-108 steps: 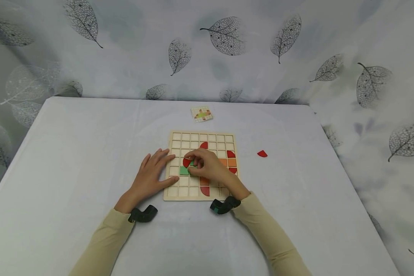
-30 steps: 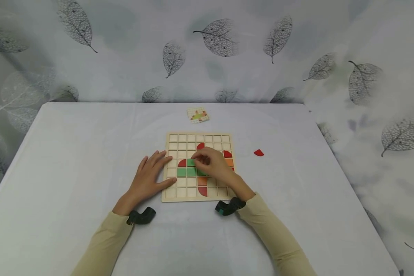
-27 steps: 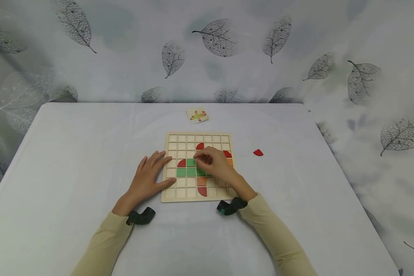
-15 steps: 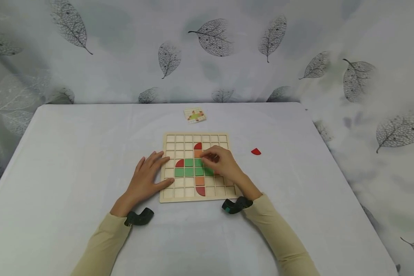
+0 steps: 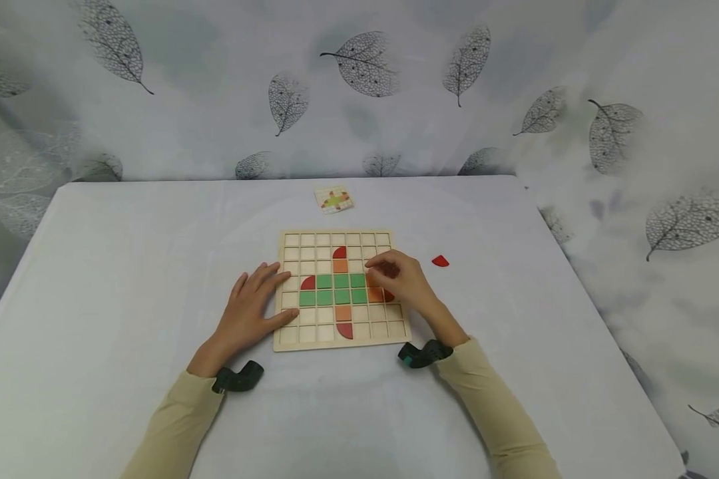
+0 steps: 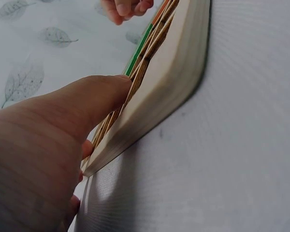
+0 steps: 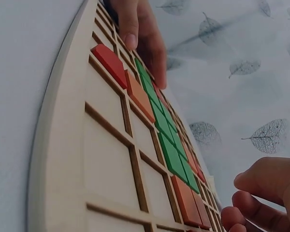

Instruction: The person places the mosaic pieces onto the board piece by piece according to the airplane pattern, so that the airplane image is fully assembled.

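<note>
My left hand (image 5: 248, 313) lies spread at the left edge of a wooden grid board (image 5: 335, 346), its thumb on the rim in the left wrist view. My right hand (image 5: 401, 276) hovers over the board's right side, fingers loosely curled; in the right wrist view, nothing shows between its thumb and fingertips (image 7: 240, 195). Two rows of green square tiles (image 5: 341, 297) fill middle cells. Orange tiles (image 5: 343, 313) sit above, below and to the right of them. Red quarter-round tiles (image 5: 345, 330) lie beyond the orange ones and at the upper left green end. The right hand hides some right-side cells.
A loose red quarter-round tile (image 5: 440, 261) lies on the white-covered table (image 5: 156, 266), right of the board. Behind the board is a small pattern card (image 5: 334, 199). A leaf-printed cloth (image 5: 216, 86) hangs behind the table.
My right hand has moved right, uncovering green and orange tiles. The left red tile, tilted by the fingers earliest, now lies in its cell. My left hand stays at the board's edge.
</note>
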The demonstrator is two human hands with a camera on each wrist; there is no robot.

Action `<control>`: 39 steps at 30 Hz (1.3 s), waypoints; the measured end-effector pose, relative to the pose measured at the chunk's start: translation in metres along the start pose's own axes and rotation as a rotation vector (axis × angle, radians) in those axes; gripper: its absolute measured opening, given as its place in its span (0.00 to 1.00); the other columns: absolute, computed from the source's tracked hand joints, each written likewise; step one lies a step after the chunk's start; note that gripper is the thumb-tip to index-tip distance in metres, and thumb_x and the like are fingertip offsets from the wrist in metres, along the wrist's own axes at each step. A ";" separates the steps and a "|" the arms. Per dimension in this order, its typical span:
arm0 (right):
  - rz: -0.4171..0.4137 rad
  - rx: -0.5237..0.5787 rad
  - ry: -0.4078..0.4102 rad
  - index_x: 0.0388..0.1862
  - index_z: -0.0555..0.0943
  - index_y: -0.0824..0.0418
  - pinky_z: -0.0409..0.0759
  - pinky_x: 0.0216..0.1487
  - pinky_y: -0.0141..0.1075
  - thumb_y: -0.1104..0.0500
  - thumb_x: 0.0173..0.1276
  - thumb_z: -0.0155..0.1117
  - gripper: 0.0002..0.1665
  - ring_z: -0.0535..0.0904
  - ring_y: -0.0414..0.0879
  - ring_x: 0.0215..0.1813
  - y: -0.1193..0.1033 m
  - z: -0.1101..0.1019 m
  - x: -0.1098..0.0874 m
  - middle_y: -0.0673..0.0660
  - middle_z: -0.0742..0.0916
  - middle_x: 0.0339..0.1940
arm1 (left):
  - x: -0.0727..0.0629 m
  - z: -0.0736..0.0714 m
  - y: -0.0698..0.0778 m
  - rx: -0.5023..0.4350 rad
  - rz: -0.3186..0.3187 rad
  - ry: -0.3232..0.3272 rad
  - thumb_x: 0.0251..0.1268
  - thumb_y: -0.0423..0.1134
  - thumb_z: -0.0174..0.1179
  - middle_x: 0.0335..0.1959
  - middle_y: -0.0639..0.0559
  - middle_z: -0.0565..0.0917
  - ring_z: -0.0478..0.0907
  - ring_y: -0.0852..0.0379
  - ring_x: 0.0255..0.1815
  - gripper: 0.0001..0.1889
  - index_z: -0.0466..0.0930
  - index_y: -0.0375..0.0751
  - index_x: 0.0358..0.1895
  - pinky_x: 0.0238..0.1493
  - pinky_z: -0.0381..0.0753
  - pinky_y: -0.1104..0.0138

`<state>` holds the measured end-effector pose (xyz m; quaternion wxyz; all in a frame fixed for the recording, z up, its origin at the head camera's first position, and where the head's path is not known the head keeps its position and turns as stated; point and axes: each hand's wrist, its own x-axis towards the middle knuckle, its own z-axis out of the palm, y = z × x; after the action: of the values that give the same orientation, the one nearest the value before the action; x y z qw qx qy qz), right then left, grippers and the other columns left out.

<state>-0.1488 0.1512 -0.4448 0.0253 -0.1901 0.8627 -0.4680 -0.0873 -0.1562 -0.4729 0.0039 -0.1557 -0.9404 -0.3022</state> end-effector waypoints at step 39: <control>0.150 -0.094 0.119 0.48 0.84 0.66 0.76 0.46 0.32 0.64 0.64 0.68 0.13 0.76 0.48 0.42 0.051 -0.080 -0.017 0.63 0.85 0.44 | -0.001 0.002 -0.002 -0.010 0.039 0.041 0.58 0.52 0.66 0.73 0.40 0.63 0.51 0.41 0.76 0.37 0.67 0.41 0.69 0.74 0.42 0.45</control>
<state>-0.1658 0.2461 -0.4437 -0.0001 -0.0976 0.8954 -0.4344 -0.0866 -0.1570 -0.4758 0.0285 -0.1678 -0.9355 -0.3097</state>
